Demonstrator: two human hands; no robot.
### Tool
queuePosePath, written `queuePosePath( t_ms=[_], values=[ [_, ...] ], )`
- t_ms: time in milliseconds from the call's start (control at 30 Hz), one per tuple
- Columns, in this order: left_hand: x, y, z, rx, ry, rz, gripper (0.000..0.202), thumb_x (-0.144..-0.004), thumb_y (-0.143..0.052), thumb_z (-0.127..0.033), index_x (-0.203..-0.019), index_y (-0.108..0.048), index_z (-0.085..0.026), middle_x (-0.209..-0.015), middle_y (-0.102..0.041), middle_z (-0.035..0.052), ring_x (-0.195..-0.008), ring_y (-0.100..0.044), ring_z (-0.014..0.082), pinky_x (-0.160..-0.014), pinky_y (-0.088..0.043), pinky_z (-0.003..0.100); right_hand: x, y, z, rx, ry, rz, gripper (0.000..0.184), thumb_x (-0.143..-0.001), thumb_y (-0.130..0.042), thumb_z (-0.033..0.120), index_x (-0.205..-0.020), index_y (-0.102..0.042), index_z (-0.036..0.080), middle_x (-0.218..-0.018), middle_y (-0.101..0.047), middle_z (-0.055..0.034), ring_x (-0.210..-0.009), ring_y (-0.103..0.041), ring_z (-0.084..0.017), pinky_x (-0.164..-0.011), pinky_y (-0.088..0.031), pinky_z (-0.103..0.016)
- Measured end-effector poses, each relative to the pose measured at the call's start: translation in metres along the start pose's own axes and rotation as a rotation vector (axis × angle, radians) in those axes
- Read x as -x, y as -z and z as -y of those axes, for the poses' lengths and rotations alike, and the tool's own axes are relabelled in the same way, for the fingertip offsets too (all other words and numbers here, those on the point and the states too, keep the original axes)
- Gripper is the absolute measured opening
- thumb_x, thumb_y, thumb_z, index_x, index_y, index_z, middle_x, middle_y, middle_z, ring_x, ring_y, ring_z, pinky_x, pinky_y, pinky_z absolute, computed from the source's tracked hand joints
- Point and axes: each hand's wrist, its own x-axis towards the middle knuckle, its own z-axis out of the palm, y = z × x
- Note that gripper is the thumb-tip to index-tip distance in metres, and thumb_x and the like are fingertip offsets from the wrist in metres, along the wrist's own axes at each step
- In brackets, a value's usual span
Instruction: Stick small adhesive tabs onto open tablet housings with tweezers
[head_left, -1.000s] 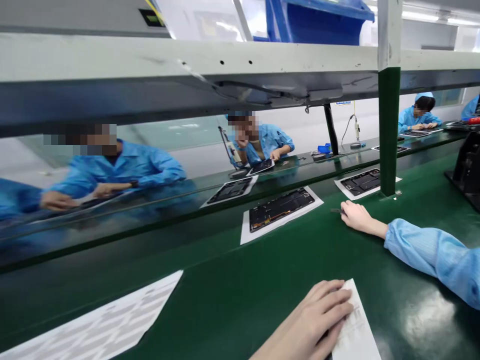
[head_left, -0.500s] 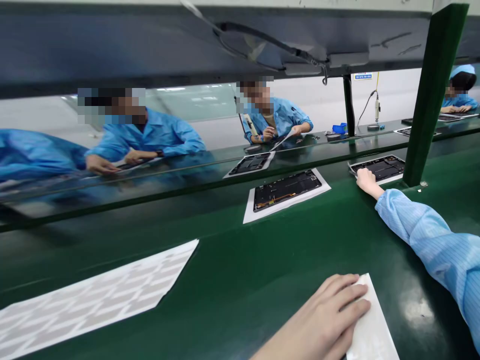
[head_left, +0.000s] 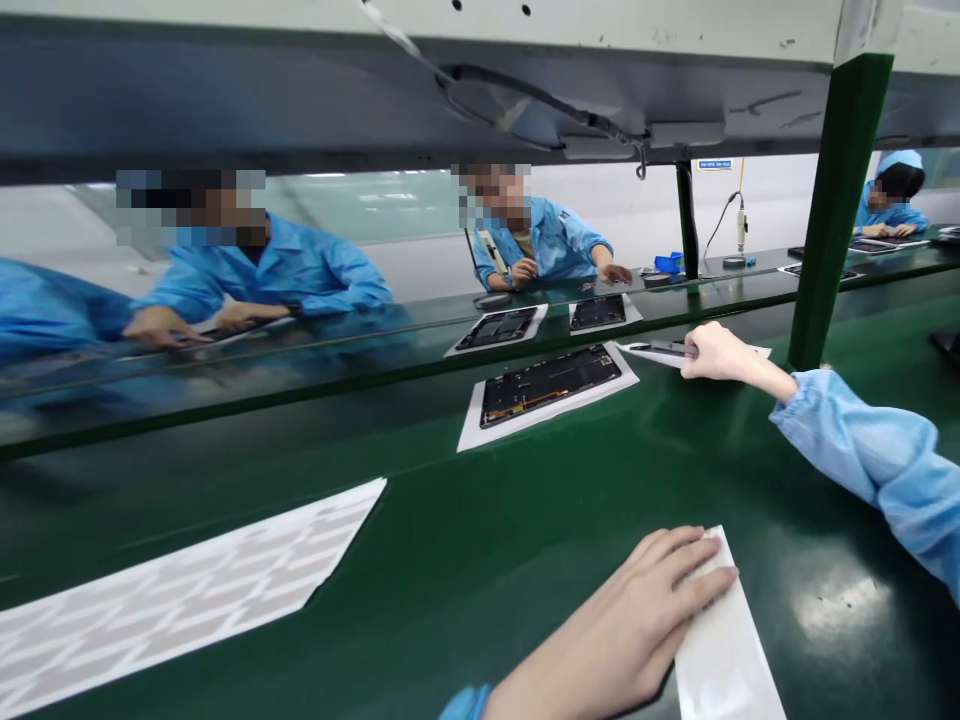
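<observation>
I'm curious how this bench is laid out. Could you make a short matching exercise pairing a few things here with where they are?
Things:
1. Left hand
2. Right hand
3. Dark panel
4. Patterned sheet

Places:
A. Lying at the near left of the green bench
B. Flat on a white paper strip
C. Lying on a white sheet, left of the right hand
D. Touching a slim dark part on a small white sheet

Right pairs: 1-B, 2-D, 3-C, 4-A
</observation>
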Motion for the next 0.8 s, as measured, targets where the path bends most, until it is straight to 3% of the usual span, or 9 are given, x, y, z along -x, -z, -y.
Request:
queuePosePath(
  t_ms=[100,233,400,533,667,733,800],
  values=[
    [-0.001,-0.001,0.002,0.006,0.002,-0.009,0.040,-0.092,-0.040,-0.007,-0.128,-0.053,-0.020,-0.138,-0.053,0.0103,-0.129,-0.045,0.0268,-0.106,-0.043,0.043,0.051,0.015,-0.009,-0.020,0.158,0.040,0.016,-0.090,-0.064,0.028,-0.089,-0.063,0.013,-0.087,-0.063,-0.0013,-0.077,-0.061,-0.015,-0.071,-0.052,-0.032],
    [-0.002,-0.004,0.004,0.017,0.005,-0.045,0.044,-0.089,-0.042,-0.005,-0.129,-0.055,-0.020,-0.136,-0.055,0.0085,-0.127,-0.046,0.0258,-0.104,-0.045,0.041,0.132,0.016,-0.031,-0.104,0.270,0.029,0.013,-0.071,-0.066,0.006,-0.074,-0.057,0.016,-0.076,-0.056,0.0015,-0.070,-0.054,-0.013,-0.065,-0.044,-0.025],
    [-0.003,-0.009,0.010,0.013,-0.018,-0.097,0.041,-0.090,-0.038,-0.004,-0.122,-0.060,-0.016,-0.129,-0.059,0.0106,-0.125,-0.048,0.0255,-0.103,-0.045,0.041,0.236,-0.010,-0.054,-0.223,0.199,-0.008,0.021,-0.067,-0.050,0.003,-0.078,-0.058,0.019,-0.078,-0.055,-0.0008,-0.063,-0.053,-0.013,-0.058,-0.042,-0.023],
    [-0.004,-0.012,0.013,0.022,-0.026,-0.126,0.035,-0.097,-0.036,-0.013,-0.122,-0.060,-0.014,-0.127,-0.060,0.0122,-0.123,-0.048,0.0268,-0.102,-0.045,0.044,0.299,-0.026,-0.065,-0.290,0.078,0.016,0.025,-0.069,-0.048,0.005,-0.083,-0.061,0.021,-0.083,-0.060,-0.0042,-0.068,-0.060,-0.017,-0.062,-0.046,-0.027],
    [-0.004,-0.014,0.004,0.048,0.008,-0.128,0.033,-0.101,-0.037,-0.023,-0.122,-0.060,-0.012,-0.127,-0.060,0.0135,-0.123,-0.048,0.0275,-0.103,-0.043,0.045,0.327,-0.018,-0.073,-0.397,0.034,0.013,0.029,-0.072,-0.055,0.008,-0.091,-0.068,0.026,-0.088,-0.066,-0.0061,-0.079,-0.065,-0.022,-0.068,-0.050,-0.032],
    [-0.003,-0.016,-0.002,0.057,0.037,-0.111,0.034,-0.100,-0.041,-0.028,-0.125,-0.058,-0.012,-0.130,-0.057,0.0141,-0.126,-0.046,0.0287,-0.105,-0.041,0.047,0.324,-0.007,-0.071,-0.439,0.044,-0.066,0.020,-0.078,-0.062,0.016,-0.092,-0.072,0.028,-0.087,-0.069,-0.0064,-0.076,-0.066,-0.023,-0.065,-0.050,-0.033],
    [0.000,-0.017,-0.009,0.059,0.066,-0.085,0.040,-0.098,-0.046,-0.034,-0.132,-0.053,-0.013,-0.137,-0.051,0.0154,-0.130,-0.042,0.0311,-0.107,-0.038,0.049,0.309,0.005,-0.061,-0.546,-0.005,-0.207,0.012,-0.087,-0.062,0.031,-0.084,-0.073,0.028,-0.073,-0.067,-0.0047,-0.061,-0.062,-0.019,-0.055,-0.047,-0.031]
  ],
)
